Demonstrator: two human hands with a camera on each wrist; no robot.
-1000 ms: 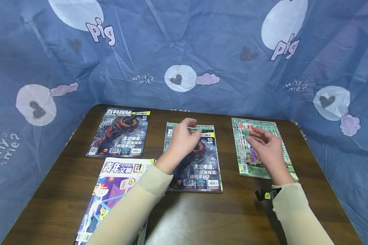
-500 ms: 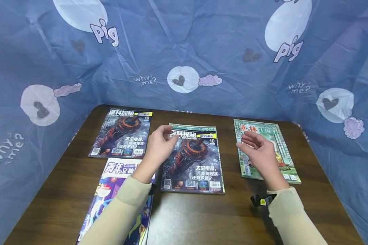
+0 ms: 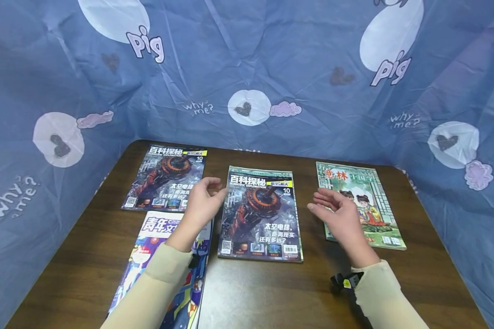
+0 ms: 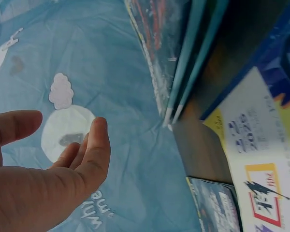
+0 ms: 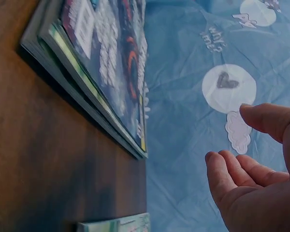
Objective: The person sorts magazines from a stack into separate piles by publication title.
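My left hand [image 3: 203, 203] hovers at the left edge of the middle magazine stack [image 3: 259, 214], fingers loosely bent and holding nothing. The stack's top magazine has a dark cover with an orange-ringed space station; a green edge peeks out beneath it. Between that stack and a green illustrated magazine [image 3: 378, 192] is my right hand [image 3: 339, 217], thumb and fingers apart, nothing between them. It partly covers the green magazine in the head view. Both wrist views show the hands, left [image 4: 63, 179] and right [image 5: 256, 188], clear of the stack's layered edges [image 5: 106, 63].
Another dark space-station magazine [image 3: 160, 173] lies at the back left. In front of it, a purple-and-white magazine [image 3: 193, 283] is partly covered by my left sleeve [image 3: 148, 288]. A blue printed cloth [image 3: 247, 55] surrounds the brown wooden table [image 3: 267, 292].
My left hand has moved left and nearer to me, off the middle stack, uncovering its top cover. My right hand has shifted slightly left and nearer, showing more of the green magazine.
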